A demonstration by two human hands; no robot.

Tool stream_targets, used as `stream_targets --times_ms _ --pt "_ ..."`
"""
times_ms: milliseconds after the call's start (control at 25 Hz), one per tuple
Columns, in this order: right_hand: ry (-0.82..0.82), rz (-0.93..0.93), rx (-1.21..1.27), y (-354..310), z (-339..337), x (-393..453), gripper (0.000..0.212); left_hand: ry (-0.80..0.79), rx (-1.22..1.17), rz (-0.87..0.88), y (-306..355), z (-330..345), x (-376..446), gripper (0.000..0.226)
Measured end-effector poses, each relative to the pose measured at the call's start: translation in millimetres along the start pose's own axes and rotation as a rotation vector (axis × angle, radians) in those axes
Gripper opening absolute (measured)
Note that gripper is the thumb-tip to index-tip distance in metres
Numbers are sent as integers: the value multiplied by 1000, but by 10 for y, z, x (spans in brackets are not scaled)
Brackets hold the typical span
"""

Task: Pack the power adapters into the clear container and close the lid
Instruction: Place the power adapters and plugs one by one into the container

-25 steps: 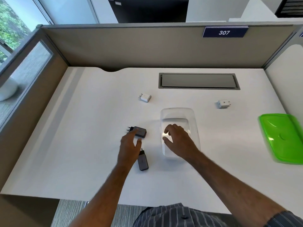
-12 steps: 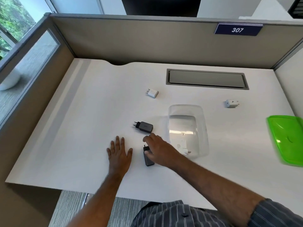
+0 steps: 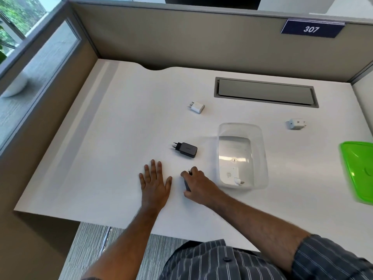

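Observation:
The clear container (image 3: 262,138) stands open on the white desk, with one white adapter (image 3: 230,174) lying in its near end. My right hand (image 3: 198,185) is closed over a dark adapter (image 3: 187,184) just left of the container; most of that adapter is hidden under the fingers. My left hand (image 3: 154,181) lies flat on the desk, fingers spread, holding nothing. A second dark adapter (image 3: 185,149) lies beyond my hands. A white adapter (image 3: 197,107) sits farther back, and another white adapter (image 3: 296,124) lies to the container's right. The green lid (image 3: 361,170) rests at the right edge.
A grey cable hatch (image 3: 266,91) is set into the desk (image 3: 113,138) at the back. Beige partition walls (image 3: 181,37) close the desk at the back and left, with a "307" sign (image 3: 311,29) at top right. The desk's near edge runs just before my forearms.
My right hand left the container, where a white adapter now lies, and closed over the near dark adapter. My left hand drew back from the far dark adapter and lies flat.

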State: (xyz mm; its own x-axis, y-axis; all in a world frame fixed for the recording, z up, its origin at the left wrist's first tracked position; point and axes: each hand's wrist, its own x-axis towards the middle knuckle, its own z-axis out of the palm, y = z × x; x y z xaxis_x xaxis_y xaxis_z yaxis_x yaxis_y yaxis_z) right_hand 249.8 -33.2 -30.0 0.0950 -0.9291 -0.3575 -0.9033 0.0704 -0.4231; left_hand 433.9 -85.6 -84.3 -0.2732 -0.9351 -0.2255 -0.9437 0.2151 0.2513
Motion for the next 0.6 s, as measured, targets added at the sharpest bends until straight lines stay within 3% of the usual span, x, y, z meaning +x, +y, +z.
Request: stream_targets --times_ms 200,600 --pt "27 -27 144 -11 -153 -59 48 22 -12 9 13 29 6 83" --pt "386 16 422 211 -1129 -339 54 48 -6 20 119 -13 435 82"
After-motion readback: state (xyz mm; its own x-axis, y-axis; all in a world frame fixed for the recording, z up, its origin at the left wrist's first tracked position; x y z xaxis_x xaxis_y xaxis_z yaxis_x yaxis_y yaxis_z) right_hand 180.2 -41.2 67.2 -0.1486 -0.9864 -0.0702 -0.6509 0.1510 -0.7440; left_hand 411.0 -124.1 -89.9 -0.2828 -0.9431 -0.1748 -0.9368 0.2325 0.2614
